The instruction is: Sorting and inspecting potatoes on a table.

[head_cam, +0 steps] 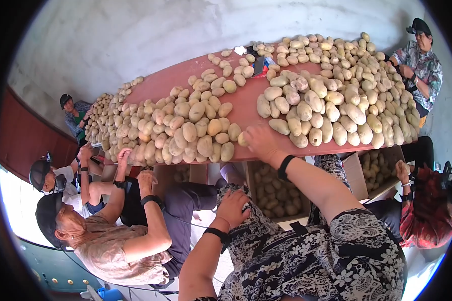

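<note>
Long heaps of potatoes (188, 133) cover the left and right parts of a red table (245, 98). Between the heaps, at the table's near edge, my right hand (261, 141) is closed around a potato (242, 139); the fingers hide part of it. My left hand (233, 208) rests on my left thigh, fingers spread, with nothing seen in it. Below the table edge, between my legs, stands a cardboard box (251, 184) with potatoes (273, 192) in it. Black bands circle both of my wrists.
Co-workers sit close on my left (109, 240) and right (427, 210); others are around the table's ends. More cardboard boxes (356, 177) stand under the table. A phone (258, 66) lies on a coloured packet near the far edge. A thin cable runs at lower left.
</note>
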Available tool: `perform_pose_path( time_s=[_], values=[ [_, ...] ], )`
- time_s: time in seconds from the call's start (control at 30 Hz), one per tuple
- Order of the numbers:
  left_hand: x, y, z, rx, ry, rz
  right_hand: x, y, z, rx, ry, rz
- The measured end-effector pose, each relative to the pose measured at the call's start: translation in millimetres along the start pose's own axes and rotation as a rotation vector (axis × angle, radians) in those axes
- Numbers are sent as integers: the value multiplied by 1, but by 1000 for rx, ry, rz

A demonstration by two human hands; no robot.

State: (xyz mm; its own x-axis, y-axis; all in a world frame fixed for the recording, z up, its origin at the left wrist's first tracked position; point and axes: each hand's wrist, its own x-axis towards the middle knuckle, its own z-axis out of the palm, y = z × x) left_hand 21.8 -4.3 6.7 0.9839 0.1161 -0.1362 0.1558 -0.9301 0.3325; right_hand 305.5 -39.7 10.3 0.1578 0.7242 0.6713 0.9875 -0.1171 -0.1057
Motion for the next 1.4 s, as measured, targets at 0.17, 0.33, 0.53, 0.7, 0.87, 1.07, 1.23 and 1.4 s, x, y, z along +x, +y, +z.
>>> perform_pose_path(
  time_s=[0.17, 0.33, 0.53, 0.7, 0.87, 1.07, 1.23, 1.4],
  values=[
    [-5, -1, 2, -21, 28, -48, -18, -33, 28, 225, -149, 126],
    [-6, -8, 3, -61, 48, -41, -20, -34, 24, 348, -305, 261],
    [-2, -6, 6, -86, 55, -41, -18, -7, 6, 104, -175, 269],
    [-5, -8, 10, -92, 115, -26, -28, 52, -7, -455, -270, 304],
    [-4, -8, 8, -98, 107, -28, -32, 73, -11, -491, -328, 255],
    [-3, -7, 6, -113, 128, -9, -19, 46, -4, -247, -335, 416],
    [-5, -10, 7, -148, 155, -1, -5, 22, 16, 39, -244, 503],
    [-6, -11, 6, -152, 167, -1, -12, -3, 21, 107, -155, 75]
  ],
)
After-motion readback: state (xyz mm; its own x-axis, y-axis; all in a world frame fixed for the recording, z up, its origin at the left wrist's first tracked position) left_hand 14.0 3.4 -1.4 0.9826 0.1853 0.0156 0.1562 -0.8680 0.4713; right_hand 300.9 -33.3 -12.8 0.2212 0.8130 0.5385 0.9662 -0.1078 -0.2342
